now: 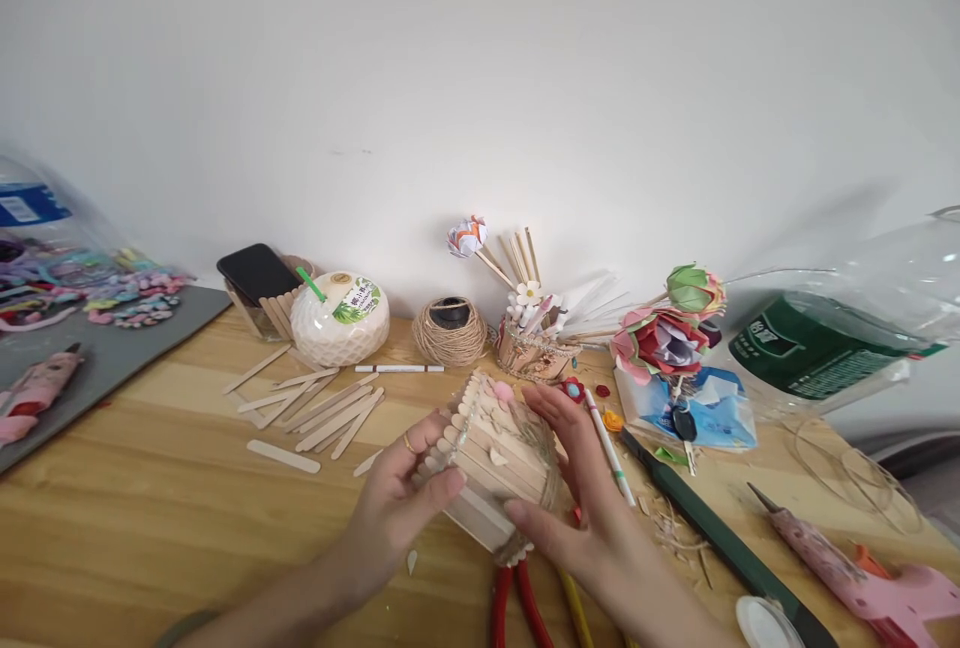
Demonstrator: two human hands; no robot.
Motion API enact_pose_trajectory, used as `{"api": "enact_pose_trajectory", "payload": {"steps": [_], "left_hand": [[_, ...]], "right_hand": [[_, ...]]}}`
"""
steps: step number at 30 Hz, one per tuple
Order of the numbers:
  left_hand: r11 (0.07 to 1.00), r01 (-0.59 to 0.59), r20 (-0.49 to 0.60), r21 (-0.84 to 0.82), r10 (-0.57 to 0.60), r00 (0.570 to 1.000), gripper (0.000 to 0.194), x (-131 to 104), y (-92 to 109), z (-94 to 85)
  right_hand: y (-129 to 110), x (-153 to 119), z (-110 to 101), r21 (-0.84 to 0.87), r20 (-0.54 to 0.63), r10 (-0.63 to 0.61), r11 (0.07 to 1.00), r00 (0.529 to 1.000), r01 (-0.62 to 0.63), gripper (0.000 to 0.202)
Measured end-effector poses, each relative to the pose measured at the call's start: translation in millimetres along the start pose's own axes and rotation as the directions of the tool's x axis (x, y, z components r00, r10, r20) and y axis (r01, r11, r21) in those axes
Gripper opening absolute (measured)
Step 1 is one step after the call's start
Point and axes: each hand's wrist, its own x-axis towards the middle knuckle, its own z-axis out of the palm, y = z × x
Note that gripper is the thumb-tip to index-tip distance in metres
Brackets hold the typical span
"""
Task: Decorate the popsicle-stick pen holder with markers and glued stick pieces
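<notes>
Between both hands, above the wooden table (187, 518), is a tilted craft-stick box (491, 453) with rounded stick ends along its edges, a pink ball, twine and small wooden chips on it. My left hand (401, 493) grips its left side, thumb on the front face and fingers behind. On the right side, my right hand (581, 498) has its thumb at the lower edge and its fingers curved over the upper corner. Pliers with red handles (517, 603) lie just below the box. Loose craft sticks (330, 413) are spread to the left.
At the back stand a phone (259, 273), a white coconut-shaped container (341, 323), a twine ball (450, 333) and a decorated pot (525, 353) with paper flowers. Rightward lie a marker (611, 448), a long dark green tool (720, 528), a pink glue gun (847, 568) and a large bottle (825, 343).
</notes>
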Motion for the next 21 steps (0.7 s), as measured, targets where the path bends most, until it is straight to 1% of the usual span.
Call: {"api": "enact_pose_trajectory", "payload": {"steps": [3,5,7,9,11,16,18,21], "left_hand": [[0.999,0.033,0.087,0.008,-0.034,0.996,0.032,3.3,1.4,-2.6],[0.998,0.063,0.128,0.030,-0.066,0.990,0.031,3.9,3.0,-3.8],[0.993,0.101,0.144,0.052,-0.108,0.984,0.030,3.8,4.5,-3.9],[0.988,0.138,0.136,0.066,-0.146,0.980,0.027,3.7,5.5,-2.6],[0.986,0.160,0.125,0.055,-0.165,0.978,0.025,4.0,6.3,-0.3],[0.966,0.240,0.126,-0.092,-0.228,0.966,0.026,4.9,9.4,6.1],[0.961,0.245,0.114,-0.129,-0.231,0.966,0.027,4.7,9.5,7.3],[0.960,0.242,0.080,-0.140,-0.232,0.969,0.027,4.0,7.9,7.6]], "right_hand": [[5.7,-0.3,2.6,-0.016,-0.036,-0.001,1.000,0.999,0.001,0.074],[7.0,0.1,4.1,-0.055,-0.058,-0.046,0.998,0.997,0.043,0.077],[6.3,1.3,6.1,-0.100,-0.073,-0.106,0.990,0.992,0.098,0.077],[4.5,2.7,8.7,-0.128,-0.083,-0.155,0.981,0.984,0.144,0.075],[2.8,3.5,11.5,-0.129,-0.076,-0.167,0.979,0.983,0.157,0.073],[2.7,2.3,17.0,-0.050,-0.031,-0.111,0.993,0.993,0.109,0.070],[3.1,1.9,18.0,-0.025,-0.022,-0.092,0.996,0.996,0.091,0.066],[2.7,2.5,19.1,-0.014,-0.019,-0.075,0.997,0.997,0.075,0.062]]}}
